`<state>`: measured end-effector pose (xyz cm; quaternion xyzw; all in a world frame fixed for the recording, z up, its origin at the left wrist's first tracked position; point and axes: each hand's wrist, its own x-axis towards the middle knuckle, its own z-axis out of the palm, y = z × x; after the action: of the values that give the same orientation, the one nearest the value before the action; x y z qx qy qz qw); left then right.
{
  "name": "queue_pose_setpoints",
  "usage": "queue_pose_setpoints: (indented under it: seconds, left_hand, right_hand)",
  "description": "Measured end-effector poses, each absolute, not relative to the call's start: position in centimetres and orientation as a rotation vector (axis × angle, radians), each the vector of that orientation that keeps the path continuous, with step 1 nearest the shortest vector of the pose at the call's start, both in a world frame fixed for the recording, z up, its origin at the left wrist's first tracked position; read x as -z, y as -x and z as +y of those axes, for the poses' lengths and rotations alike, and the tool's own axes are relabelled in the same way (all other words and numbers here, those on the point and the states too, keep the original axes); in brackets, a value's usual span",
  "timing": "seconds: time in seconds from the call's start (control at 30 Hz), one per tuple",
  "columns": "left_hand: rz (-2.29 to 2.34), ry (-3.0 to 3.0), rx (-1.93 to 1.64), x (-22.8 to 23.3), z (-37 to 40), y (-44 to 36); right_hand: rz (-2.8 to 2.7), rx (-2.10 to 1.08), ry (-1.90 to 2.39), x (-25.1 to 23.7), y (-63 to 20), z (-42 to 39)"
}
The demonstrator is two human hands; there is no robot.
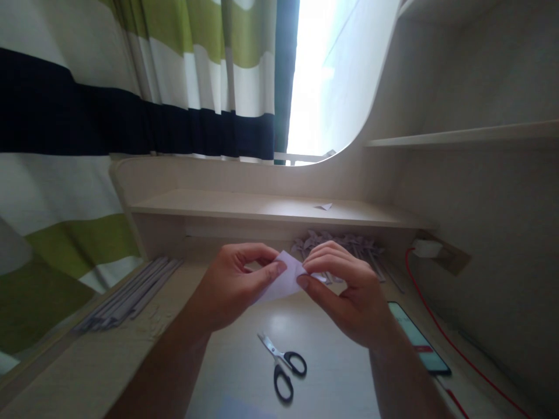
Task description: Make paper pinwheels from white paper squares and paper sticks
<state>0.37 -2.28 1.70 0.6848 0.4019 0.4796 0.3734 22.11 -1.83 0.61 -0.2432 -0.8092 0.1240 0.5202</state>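
Nearest the lens: your forearms, left (174, 361) entering between 7 and 8 o'clock, right (402, 378) between 4 and 5, taking the paper (286, 282) as clock centre. The paper is off the desk (244, 361), between your hands. Your left hand (240, 285) pinches its left part, thumb in front, fingers behind; your right hand (349, 279) pinches the right edge, thumb against forefinger. Fold lines partly hidden by fingers.

Step, as judged: you are shaping a fold at the right edge. Next move seems to call for a steady left pinch while your right thumb lines up and presses the crease.

Surroundings: scissors (282, 364) at 6 o'clock, blades slightly apart; phone (419, 343) at 4; paper sticks (131, 297) at 9; bunched paper pieces (318, 238) at 2, beyond your right hand; paper scrap (324, 206) on the shelf at 1.
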Motion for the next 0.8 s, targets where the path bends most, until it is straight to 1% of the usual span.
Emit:
queue_pose_setpoints:
  seconds: [0.3, 0.5, 0.8]
  left_hand:
    - [0.910, -1.728, -1.180, -2.1, -3.3, -0.9]
    - [0.929, -1.813, -1.133, -2.3, -3.5, -0.7]
    - [0.990, -1.934, -1.218, -2.3, -3.6, -1.2]
  right_hand:
    - [-1.945, -0.471, 0.707, -0.6, -22.1, -2.0]
    - [-1.952, -0.470, 0.803, -0.7, -22.2, -2.3]
    - [-1.974, -0.455, 0.804, -0.6, -22.3, -2.4]
